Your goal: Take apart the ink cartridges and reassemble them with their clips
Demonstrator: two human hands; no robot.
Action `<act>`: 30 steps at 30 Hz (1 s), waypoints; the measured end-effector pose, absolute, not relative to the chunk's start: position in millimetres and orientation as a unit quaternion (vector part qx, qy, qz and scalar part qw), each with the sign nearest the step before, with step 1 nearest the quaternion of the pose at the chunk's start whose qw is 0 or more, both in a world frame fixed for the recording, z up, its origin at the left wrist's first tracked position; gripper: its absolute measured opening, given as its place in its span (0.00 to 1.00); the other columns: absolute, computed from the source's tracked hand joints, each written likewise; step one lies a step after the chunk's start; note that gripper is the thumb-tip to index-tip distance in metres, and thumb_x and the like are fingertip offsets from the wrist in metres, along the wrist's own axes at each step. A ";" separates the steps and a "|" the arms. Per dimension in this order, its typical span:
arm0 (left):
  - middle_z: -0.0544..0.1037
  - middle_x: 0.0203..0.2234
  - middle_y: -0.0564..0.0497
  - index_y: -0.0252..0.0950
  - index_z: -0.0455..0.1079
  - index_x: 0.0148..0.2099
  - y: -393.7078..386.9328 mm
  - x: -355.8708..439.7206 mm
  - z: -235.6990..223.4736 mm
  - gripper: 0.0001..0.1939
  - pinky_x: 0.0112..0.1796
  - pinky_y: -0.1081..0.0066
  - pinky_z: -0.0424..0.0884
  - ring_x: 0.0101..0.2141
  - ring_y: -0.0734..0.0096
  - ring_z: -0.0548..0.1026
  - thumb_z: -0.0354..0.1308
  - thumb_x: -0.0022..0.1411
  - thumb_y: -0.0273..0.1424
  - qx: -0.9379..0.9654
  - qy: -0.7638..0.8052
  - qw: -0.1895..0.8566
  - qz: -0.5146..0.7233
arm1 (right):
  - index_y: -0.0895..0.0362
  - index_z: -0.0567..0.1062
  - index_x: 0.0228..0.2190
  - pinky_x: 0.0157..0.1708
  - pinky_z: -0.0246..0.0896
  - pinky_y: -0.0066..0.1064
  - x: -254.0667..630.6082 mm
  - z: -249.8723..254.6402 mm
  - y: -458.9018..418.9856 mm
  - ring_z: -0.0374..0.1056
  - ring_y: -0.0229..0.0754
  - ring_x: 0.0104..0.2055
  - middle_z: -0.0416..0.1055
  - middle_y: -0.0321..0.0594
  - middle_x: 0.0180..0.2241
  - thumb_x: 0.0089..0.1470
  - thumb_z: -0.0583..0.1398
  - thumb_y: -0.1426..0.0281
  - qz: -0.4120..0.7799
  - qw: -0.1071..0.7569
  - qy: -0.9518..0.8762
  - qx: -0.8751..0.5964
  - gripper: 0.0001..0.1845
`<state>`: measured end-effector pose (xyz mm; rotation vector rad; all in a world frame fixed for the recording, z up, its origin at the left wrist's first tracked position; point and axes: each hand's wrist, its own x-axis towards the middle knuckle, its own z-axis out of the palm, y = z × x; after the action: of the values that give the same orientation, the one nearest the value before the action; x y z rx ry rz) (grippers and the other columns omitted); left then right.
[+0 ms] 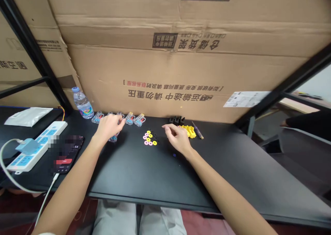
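My left hand (pixel 108 127) is over a group of clear plastic pieces at the back left, its fingers curled down. What it grips, if anything, is hidden; a clear plastic piece with blue inside (pixel 113 137) shows just below it. My right hand (pixel 178 137) hovers left of some yellow plastic parts (pixel 190 131) and partly covers them. Its fingers point left, loosely bent and apart, with nothing visible in them. Between my hands lies a loose group of small pink, yellow and black rings (pixel 149 138). More clear pieces (pixel 139 119) with coloured insides stand in a row behind.
Black plastic parts (pixel 177 119) and a screwdriver (pixel 198 130) lie at the back right. A water bottle (pixel 83 104), a power strip (pixel 43 142) and a phone (pixel 69 154) are on the left. A cardboard sheet (pixel 155 66) walls off the back. A small blue piece (pixel 174 155) lies nearer.
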<state>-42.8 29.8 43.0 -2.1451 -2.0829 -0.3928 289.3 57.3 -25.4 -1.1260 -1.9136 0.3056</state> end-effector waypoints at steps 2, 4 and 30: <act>0.85 0.35 0.40 0.40 0.79 0.36 32.2 -51.0 42.8 0.20 0.40 0.62 0.72 0.40 0.47 0.85 0.51 0.75 0.42 -0.693 -0.712 0.060 -0.099 | 0.54 0.84 0.39 0.23 0.56 0.33 293.3 -22.1 53.4 0.63 0.41 0.19 0.70 0.34 0.19 0.71 0.54 0.55 0.124 0.445 -0.758 -0.460 0.22; 0.86 0.37 0.39 0.39 0.79 0.35 36.0 -56.8 39.6 0.20 0.42 0.61 0.73 0.43 0.46 0.85 0.50 0.74 0.38 -0.690 -0.720 0.035 -0.058 | 0.53 0.84 0.39 0.22 0.57 0.34 297.6 -20.6 52.5 0.65 0.41 0.19 0.70 0.35 0.18 0.71 0.54 0.55 0.133 0.443 -0.756 -0.463 0.22; 0.76 0.20 0.51 0.41 0.67 0.27 41.2 -28.5 30.7 0.20 0.30 0.66 0.56 0.25 0.64 0.73 0.47 0.74 0.34 -0.703 -0.663 -0.007 -0.256 | 0.54 0.84 0.34 0.29 0.70 0.35 357.7 -4.3 92.5 0.75 0.45 0.26 0.82 0.41 0.27 0.63 0.61 0.60 0.035 0.464 -0.718 -0.518 0.14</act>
<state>-28.5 41.2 30.7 -2.2205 -2.0926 -0.8084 357.7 92.5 -4.3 -1.2718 -1.7637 0.0865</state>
